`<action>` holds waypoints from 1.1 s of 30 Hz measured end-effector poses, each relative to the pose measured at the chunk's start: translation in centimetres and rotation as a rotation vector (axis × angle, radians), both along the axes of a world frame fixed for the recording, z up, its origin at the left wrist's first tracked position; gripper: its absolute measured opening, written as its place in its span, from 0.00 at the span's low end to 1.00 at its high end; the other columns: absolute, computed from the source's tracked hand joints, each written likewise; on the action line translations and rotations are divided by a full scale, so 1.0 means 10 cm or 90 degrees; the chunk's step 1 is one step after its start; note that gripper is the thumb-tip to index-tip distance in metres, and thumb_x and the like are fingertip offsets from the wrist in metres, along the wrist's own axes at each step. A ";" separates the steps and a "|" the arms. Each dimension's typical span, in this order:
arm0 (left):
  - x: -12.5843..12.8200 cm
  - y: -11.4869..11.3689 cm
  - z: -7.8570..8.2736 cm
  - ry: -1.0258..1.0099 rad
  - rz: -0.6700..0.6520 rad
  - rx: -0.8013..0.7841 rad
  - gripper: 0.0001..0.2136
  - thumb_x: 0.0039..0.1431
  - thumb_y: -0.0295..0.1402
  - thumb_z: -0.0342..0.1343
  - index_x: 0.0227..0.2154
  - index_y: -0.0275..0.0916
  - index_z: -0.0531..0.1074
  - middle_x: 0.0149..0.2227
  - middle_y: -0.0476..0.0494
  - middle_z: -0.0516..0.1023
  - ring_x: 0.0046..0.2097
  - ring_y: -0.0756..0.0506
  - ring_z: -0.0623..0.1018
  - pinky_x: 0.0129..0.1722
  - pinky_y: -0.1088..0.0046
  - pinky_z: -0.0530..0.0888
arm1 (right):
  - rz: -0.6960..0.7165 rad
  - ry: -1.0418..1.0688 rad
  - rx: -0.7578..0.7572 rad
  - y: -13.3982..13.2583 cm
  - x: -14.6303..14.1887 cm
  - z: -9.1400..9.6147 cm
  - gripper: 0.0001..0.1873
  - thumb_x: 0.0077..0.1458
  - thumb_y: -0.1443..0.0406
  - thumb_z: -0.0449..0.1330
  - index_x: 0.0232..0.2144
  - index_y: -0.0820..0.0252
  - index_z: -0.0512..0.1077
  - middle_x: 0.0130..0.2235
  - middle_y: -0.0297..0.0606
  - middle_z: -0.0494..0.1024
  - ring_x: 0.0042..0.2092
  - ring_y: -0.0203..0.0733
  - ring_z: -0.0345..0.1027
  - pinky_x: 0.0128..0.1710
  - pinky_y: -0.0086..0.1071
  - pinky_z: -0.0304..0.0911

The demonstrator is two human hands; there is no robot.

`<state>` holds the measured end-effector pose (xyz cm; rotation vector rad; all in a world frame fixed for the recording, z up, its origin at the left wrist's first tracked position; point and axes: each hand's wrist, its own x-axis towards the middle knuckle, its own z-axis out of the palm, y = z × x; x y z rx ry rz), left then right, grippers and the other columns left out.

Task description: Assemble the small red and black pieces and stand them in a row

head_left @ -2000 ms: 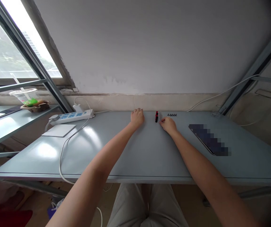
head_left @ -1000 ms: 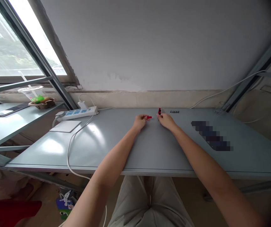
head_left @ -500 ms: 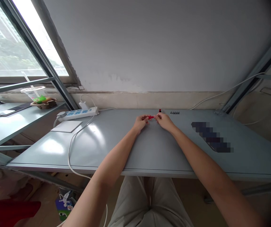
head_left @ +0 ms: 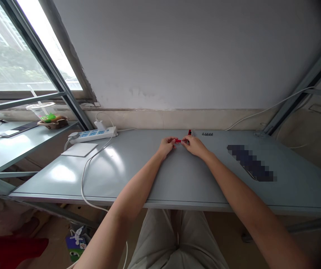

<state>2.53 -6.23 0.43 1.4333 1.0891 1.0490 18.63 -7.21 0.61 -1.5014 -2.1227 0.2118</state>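
A small red stick-like piece (head_left: 178, 141) lies level between my two hands, just above or on the grey desk. My left hand (head_left: 166, 147) is closed, pinching its left end between thumb and fingers. My right hand (head_left: 195, 145) has its fingers pinched together at the right end, where a pale tip shows; what exactly they grip is too small to make out. Just behind the right hand stands a red and black object (head_left: 190, 132), partly hidden. Several tiny dark pieces (head_left: 207, 134) sit in a row to its right near the wall.
The grey desk (head_left: 138, 172) backs onto a wall. A blurred-out dark slab (head_left: 250, 163) lies to the right. At left are a white power strip (head_left: 94, 135), a flat white square (head_left: 79, 150) and a loose white cable (head_left: 83, 175). A plastic cup (head_left: 44, 109) stands on the side shelf.
Both hands stay almost in place. The red piece has dropped slightly toward me, and a pale tip now shows between it and my right fingers.
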 end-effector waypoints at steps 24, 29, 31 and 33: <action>0.00 0.01 -0.01 0.022 0.016 0.019 0.08 0.47 0.32 0.58 0.31 0.34 0.73 0.30 0.44 0.76 0.26 0.54 0.69 0.29 0.76 0.67 | -0.119 -0.137 -0.079 0.06 0.14 -0.03 0.07 0.46 0.70 0.55 0.32 0.60 0.68 0.34 0.43 0.74 0.36 0.42 0.67 0.33 0.30 0.56; 0.02 0.01 -0.04 0.172 0.018 0.120 0.07 0.48 0.33 0.57 0.29 0.35 0.73 0.29 0.45 0.74 0.27 0.52 0.69 0.31 0.74 0.68 | -0.176 -0.139 -0.100 0.09 0.27 -0.01 0.06 0.45 0.71 0.55 0.29 0.61 0.70 0.32 0.44 0.75 0.35 0.43 0.68 0.31 0.30 0.57; 0.04 -0.01 -0.05 0.251 -0.005 0.178 0.05 0.47 0.32 0.57 0.28 0.37 0.73 0.27 0.45 0.74 0.28 0.51 0.69 0.33 0.73 0.68 | -0.194 -0.132 -0.107 0.10 0.31 0.00 0.05 0.44 0.71 0.56 0.28 0.61 0.71 0.31 0.44 0.75 0.35 0.44 0.68 0.31 0.31 0.58; 0.05 -0.02 -0.07 0.306 -0.025 0.223 0.05 0.48 0.31 0.56 0.28 0.37 0.73 0.27 0.46 0.74 0.29 0.50 0.70 0.34 0.72 0.68 | -0.212 -0.116 -0.102 0.11 0.34 0.00 0.04 0.45 0.69 0.57 0.27 0.62 0.71 0.32 0.44 0.75 0.35 0.43 0.68 0.32 0.31 0.58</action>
